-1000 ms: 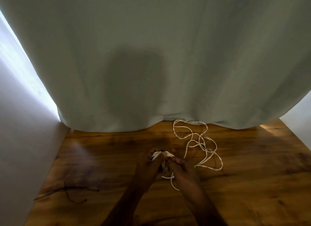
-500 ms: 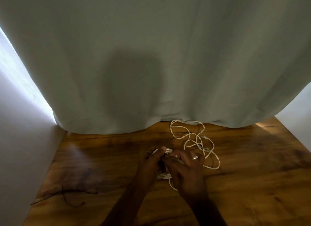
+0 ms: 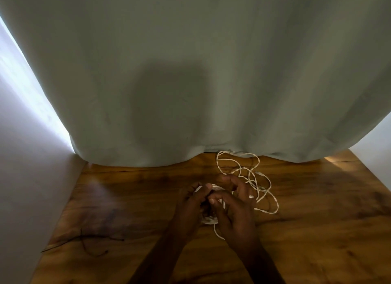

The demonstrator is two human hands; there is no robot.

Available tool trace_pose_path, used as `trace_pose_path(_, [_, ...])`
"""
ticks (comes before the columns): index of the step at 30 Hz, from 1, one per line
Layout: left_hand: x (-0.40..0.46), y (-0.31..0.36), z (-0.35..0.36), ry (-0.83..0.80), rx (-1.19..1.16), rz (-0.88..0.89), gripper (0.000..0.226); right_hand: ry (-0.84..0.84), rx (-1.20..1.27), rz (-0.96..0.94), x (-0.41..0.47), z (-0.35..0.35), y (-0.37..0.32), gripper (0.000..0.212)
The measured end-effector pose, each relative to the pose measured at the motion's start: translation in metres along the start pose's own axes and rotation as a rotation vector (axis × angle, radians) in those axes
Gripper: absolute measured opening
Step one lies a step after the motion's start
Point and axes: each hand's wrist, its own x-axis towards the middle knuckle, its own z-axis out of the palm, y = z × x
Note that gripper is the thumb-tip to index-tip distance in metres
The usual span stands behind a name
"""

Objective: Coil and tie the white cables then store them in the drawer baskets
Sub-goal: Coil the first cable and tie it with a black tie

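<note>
A thin white cable lies in loose tangled loops on the wooden table, reaching back to the curtain's hem. Part of it is wound into a small coil between my two hands. My left hand grips the coil from the left, thumb and fingers pinched at its top. My right hand, with a ring on one finger, holds the cable from the right, its fingers partly spread and curled over the coil. A short loop of cable hangs below the hands. No drawer or basket is in view.
A pale grey-green curtain hangs across the back and rests on the table's far edge. White walls close in the left and the far right. Thin dark ties lie on the table at the near left.
My right hand has lifted and turned over the coil, its fingers spreading, with the cable carried round. My left hand keeps its pinch. The loose loops have shifted slightly.
</note>
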Motion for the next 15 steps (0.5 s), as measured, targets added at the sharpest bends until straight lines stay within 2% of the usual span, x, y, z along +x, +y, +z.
trace_pose_path(4, [0.004,0.003,-0.001,0.044,-0.003,-0.017,0.028,-0.087,-0.082,-0.167,0.002,-0.016,0.005,0.023])
trace_pose_path(9, [0.005,0.002,-0.001,0.031,0.046,-0.030,0.053,-0.105,-0.299,-0.268,0.010,-0.015,0.005,0.022])
trace_pose_path(12, [0.006,0.003,-0.002,0.025,0.031,-0.047,0.051,-0.102,-0.251,-0.270,0.012,-0.014,0.010,0.022])
trace_pose_path(15, [0.006,0.000,-0.003,0.009,0.001,-0.058,0.036,-0.063,-0.072,-0.143,0.011,-0.010,0.011,0.021])
